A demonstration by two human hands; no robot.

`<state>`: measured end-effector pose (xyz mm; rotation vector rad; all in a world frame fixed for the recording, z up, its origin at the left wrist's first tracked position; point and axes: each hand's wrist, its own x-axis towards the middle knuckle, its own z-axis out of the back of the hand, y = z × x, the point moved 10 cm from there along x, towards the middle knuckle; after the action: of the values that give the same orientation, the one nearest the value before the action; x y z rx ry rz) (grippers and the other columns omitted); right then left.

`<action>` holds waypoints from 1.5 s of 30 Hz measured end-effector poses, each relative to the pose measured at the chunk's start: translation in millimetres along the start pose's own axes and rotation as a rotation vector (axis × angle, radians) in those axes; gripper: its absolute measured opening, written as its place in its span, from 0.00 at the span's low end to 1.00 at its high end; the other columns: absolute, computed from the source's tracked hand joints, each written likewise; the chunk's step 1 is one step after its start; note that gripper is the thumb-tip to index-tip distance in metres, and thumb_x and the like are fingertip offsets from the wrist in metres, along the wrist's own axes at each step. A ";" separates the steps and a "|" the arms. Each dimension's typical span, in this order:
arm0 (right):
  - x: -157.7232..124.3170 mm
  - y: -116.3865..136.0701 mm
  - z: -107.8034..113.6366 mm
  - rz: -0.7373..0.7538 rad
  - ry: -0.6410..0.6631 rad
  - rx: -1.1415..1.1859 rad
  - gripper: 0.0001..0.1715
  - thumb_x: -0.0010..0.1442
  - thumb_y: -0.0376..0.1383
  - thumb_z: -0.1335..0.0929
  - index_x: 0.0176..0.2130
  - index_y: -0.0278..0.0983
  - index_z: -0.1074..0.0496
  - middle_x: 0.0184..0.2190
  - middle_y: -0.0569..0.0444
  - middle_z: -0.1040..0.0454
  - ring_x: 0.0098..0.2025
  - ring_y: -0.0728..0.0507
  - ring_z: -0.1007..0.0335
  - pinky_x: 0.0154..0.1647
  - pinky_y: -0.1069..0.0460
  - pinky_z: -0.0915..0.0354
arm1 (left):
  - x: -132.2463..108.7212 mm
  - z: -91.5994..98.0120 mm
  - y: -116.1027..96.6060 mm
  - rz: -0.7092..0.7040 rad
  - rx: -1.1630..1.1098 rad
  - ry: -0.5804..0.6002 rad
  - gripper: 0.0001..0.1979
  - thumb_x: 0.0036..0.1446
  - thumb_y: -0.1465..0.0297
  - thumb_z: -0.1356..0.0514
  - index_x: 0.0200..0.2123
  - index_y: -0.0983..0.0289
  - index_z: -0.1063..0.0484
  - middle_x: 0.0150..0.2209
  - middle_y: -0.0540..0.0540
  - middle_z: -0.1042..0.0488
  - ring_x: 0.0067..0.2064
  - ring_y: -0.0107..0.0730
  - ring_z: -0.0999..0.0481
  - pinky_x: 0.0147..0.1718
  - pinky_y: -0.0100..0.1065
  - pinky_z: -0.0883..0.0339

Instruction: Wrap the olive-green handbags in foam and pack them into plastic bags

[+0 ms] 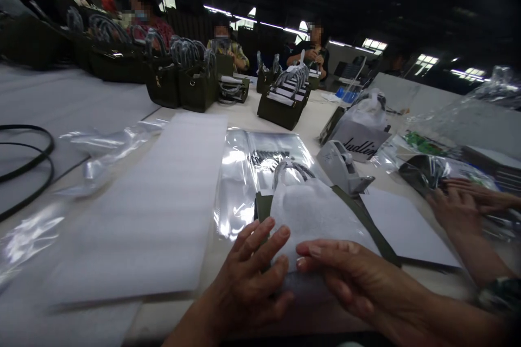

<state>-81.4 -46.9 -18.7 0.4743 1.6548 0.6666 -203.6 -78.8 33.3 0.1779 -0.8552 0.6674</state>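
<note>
Left hand (248,276): over the near left edge of the wrap, fingers a little apart and bent, nothing seen clamped in them.
Right hand (354,276): at the near part of the wrap, facing the left hand; two leading fingers lie close together, the others curl under. Cannot tell whether they pinch the wrap.
Bag (264,206): dark green, on the surface (240,115) just beyond both hands, its sides showing past the wrap.
Wrap (321,206): thin, white, see-through in places, lying over the bag.
Handles (299,169): grey-looking, rising at the bag's far end.
Clear sleeves (240,173): shiny, flat, just beyond the bag and to its left.
Foam sheets (158,200): white, long, left of the sleeves.
Tape dispenser (342,165): grey, beyond the bag, to the right.
Paper (409,227): white, right of the bag.
Co-worker's hands (459,203): far right, on clear plastic, blurred.
Finished-looking bags (199,84): green, standing in rows farther back.
</note>
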 end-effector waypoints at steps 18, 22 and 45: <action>0.0 -11.3 -6.4 -0.035 0.028 -0.057 0.16 0.55 0.45 0.35 0.30 0.34 0.30 0.08 0.60 0.41 0.08 0.57 0.55 0.09 0.62 0.59 | 9.9 -6.1 3.7 -0.043 -0.158 0.060 0.10 0.46 0.70 0.41 0.35 0.65 0.31 0.55 0.53 0.35 0.61 0.49 0.48 0.58 0.48 0.52; -2.0 -13.2 -7.6 -0.073 0.013 -0.096 0.17 0.56 0.45 0.37 0.30 0.33 0.31 0.08 0.61 0.42 0.08 0.57 0.54 0.08 0.62 0.59 | 14.2 -13.4 1.6 -0.065 -0.219 0.127 0.13 0.48 0.70 0.44 0.40 0.66 0.31 0.51 0.53 0.31 0.60 0.44 0.46 0.58 0.45 0.52; -45.8 -0.7 19.1 0.230 0.081 -0.231 0.16 0.59 0.46 0.38 0.35 0.36 0.34 0.31 0.52 0.26 0.15 0.57 0.38 0.13 0.63 0.45 | 1.6 -24.6 -4.2 -0.150 -0.127 0.462 0.23 0.55 0.63 0.46 0.55 0.50 0.42 0.60 0.56 0.46 0.63 0.51 0.54 0.55 0.52 0.47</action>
<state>-54.0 -73.7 12.9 0.4785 1.5871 1.0466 -184.5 -71.5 18.9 -0.0286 -0.4326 0.4835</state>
